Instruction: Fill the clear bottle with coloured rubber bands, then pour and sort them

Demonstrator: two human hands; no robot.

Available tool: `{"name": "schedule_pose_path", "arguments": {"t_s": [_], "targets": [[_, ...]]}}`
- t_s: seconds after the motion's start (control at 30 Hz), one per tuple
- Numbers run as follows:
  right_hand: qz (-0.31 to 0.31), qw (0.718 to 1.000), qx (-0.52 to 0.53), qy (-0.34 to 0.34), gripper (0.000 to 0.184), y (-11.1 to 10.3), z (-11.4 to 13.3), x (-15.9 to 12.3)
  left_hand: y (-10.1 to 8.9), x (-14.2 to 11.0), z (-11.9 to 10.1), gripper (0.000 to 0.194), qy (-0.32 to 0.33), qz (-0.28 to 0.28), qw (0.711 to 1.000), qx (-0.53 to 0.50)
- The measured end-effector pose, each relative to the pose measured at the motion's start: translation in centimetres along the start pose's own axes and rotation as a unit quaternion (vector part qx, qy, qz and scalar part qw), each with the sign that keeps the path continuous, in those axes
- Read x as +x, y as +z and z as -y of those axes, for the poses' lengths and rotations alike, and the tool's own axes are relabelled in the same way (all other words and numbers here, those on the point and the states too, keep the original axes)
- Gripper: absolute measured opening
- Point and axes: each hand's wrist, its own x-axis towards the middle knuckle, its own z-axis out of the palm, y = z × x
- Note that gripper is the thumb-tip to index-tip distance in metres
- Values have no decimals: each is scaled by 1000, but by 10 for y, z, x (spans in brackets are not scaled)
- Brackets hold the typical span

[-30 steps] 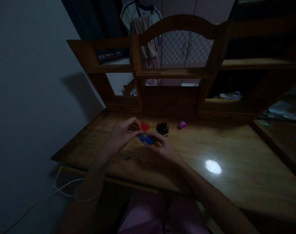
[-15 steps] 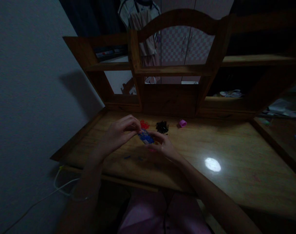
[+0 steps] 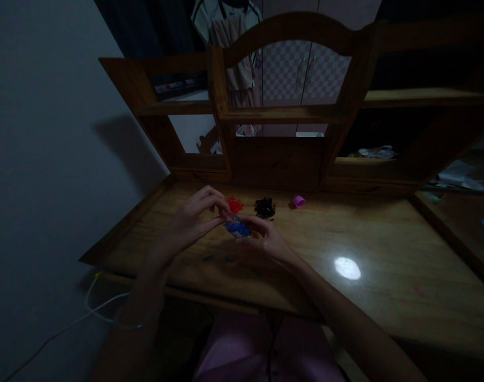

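A small clear plastic packet with blue contents (image 3: 238, 229) is held up between my two hands over the desk. My left hand (image 3: 202, 212) pinches its upper left end between thumb and fingers. From the right, my right hand (image 3: 266, 239) grips the other end, its thumb below and fingers above. Something yellowish shows by the right fingers, too small to make out. Behind the packet lie a pile of small red pieces (image 3: 234, 205) and a pile of thin black pieces (image 3: 265, 208). To their right sits a pink, hollow, cup-like piece (image 3: 298, 201).
The wooden desk (image 3: 385, 239) carries a shelf unit (image 3: 282, 114) along its back. A wall (image 3: 46, 159) stands to the left, with a white cable (image 3: 67, 329) hanging near the front left corner. The light is dim.
The packet has tilted a little and shifted slightly left and down with my hands. My left fingertips have moved at its upper end. The piles stay where they were.
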Motion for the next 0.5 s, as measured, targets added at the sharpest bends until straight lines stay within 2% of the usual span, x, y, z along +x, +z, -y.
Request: {"name": "schedule_pose_path", "arguments": {"t_s": [0.13, 0.2, 0.23, 0.3, 0.4, 0.5], "targets": [[-43, 998, 51, 17, 49, -8, 1, 4, -3, -8, 16, 11, -36, -134, 987, -78], [-94, 993, 76, 19, 46, -16, 2, 8, -1, -14, 26, 13, -69, -156, 980, -99], [-124, 988, 88, 16, 44, -21, 2, 11, 3, -19, 31, 15, -86, -134, 982, -100], [-186, 976, 113, 11, 40, -30, 1, 16, 19, -28, 37, 20, -106, -46, 989, -95], [-245, 955, 163, 26, 36, -40, -2, 21, 56, -40, 43, 28, -94, 78, 989, -86], [-251, 945, 203, 55, 36, -44, -8, 22, 91, -42, 51, 31, -101, 85, 991, -30]]}}
